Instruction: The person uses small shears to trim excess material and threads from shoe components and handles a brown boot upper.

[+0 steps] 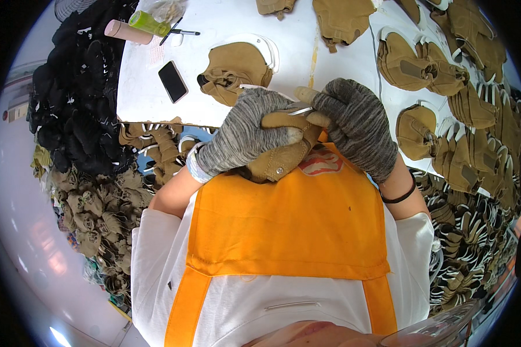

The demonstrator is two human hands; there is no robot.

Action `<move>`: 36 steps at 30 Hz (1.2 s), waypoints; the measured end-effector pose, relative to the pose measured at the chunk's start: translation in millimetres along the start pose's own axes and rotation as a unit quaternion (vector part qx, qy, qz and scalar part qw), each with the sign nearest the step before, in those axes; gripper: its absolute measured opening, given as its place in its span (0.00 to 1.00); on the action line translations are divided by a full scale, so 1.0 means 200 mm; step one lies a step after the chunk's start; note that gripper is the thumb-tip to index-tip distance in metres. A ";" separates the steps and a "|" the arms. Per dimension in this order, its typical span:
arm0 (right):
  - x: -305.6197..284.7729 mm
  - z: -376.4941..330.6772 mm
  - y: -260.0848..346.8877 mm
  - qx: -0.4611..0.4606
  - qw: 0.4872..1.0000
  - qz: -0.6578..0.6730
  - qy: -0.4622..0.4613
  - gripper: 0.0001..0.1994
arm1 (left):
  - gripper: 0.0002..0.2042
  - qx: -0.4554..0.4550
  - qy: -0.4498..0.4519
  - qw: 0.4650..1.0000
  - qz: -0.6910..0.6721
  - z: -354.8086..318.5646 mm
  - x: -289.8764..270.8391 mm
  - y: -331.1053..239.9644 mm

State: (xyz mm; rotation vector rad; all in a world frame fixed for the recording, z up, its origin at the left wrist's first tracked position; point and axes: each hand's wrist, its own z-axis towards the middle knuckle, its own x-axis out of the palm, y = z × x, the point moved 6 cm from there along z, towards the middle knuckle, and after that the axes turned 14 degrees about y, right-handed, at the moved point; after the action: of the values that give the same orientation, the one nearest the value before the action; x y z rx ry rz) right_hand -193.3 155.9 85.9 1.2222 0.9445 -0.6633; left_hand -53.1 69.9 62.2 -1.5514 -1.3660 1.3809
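Note:
My left hand [246,134], in a grey knitted glove, grips a tan suede shoe upper [276,162] close against my orange apron. Its thumb lies across the upper. On the other side my right hand [356,124], gloved the same way with bare-looking tan fingertips, is closed around a small metal-bladed tool [300,111]. The bright blade crosses the top edge of the upper; the rest of the tool is hidden in the fingers. Just beyond my left hand, another tan shoe upper [237,66] with a white curved edge lies on the white table [205,20].
A phone [173,81], a pink bottle [127,32], a green bottle [149,24] and a pen [184,32] lie at the far left of the table. Tan uppers [408,63] are grouped at the right. Black uppers [78,98] are heaped at the left.

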 end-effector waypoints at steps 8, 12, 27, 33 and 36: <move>0.03 0.01 0.00 -0.003 0.997 -0.071 -0.014 0.18 | 0.17 0.044 -0.043 0.998 0.018 0.02 -0.01 0.00; 0.02 0.00 -0.01 -0.001 0.996 -0.077 -0.055 0.16 | 0.17 0.088 -0.074 0.993 -0.010 0.03 -0.02 -0.04; 0.02 0.05 0.02 0.033 0.997 -0.067 -0.020 0.17 | 0.14 -0.013 -0.043 0.995 0.084 0.06 -0.01 0.03; 0.03 0.04 -0.04 0.056 0.994 0.049 -0.082 0.16 | 0.17 0.030 -0.096 0.989 0.104 0.04 -0.03 0.02; -0.01 0.05 -0.04 0.057 0.964 0.225 -0.125 0.13 | 0.18 0.047 -0.112 0.988 0.092 0.03 -0.04 0.03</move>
State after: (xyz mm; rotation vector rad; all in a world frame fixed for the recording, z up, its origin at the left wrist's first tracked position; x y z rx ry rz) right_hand -197.8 143.8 83.9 1.3602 0.3985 -0.4952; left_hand -56.0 60.2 57.1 -1.5275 -1.2896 1.7534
